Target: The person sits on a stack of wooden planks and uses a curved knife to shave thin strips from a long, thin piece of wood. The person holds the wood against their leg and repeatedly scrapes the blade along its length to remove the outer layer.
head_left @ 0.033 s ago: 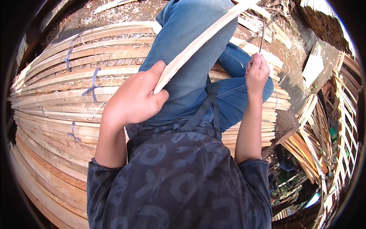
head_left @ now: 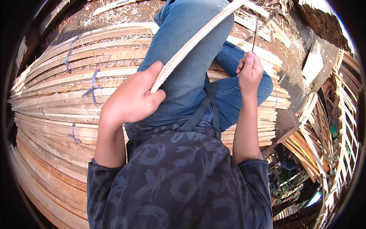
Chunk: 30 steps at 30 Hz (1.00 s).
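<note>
Right hand (head_left: 250, 71) and its slim dark tool (head_left: 255, 36) have shifted slightly left, as has the wooden strip (head_left: 190, 45).
Left hand (head_left: 133, 93), fingers curled closed, grips the strip's near end by the left edge of the jeans-clad thigh (head_left: 190, 72); the strip slants over past the thigh's far right edge. Right hand is closed round the tool, which points forward, apart from the strip.

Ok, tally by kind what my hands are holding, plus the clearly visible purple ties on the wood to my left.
Strip, in the left hand: 1
Tool, thin and dark, in the right hand: 1
Purple ties, on the wood: 3
Total: 5
</note>
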Each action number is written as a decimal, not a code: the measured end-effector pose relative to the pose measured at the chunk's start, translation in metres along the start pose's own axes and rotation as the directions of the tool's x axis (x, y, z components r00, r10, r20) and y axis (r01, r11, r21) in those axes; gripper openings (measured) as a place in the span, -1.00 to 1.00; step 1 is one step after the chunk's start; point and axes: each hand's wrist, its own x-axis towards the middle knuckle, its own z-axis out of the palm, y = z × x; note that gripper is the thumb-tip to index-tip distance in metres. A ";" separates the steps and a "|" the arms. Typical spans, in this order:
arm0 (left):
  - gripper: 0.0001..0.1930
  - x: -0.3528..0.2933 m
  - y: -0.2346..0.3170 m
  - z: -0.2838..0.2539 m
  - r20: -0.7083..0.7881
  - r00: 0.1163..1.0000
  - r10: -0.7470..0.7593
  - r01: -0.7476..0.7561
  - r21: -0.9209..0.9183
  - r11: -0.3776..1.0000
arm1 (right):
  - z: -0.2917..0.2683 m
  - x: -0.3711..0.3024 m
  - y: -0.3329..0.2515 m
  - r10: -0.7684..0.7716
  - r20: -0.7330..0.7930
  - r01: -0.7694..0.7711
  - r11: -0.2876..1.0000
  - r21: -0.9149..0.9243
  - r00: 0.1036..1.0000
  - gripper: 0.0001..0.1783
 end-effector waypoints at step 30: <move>-0.82 0.013 -0.027 -0.023 0.350 0.929 0.120 0.106 -0.562 0.820 | 0.022 0.000 -0.099 -0.362 0.304 0.472 0.711 -0.521 0.881 -0.36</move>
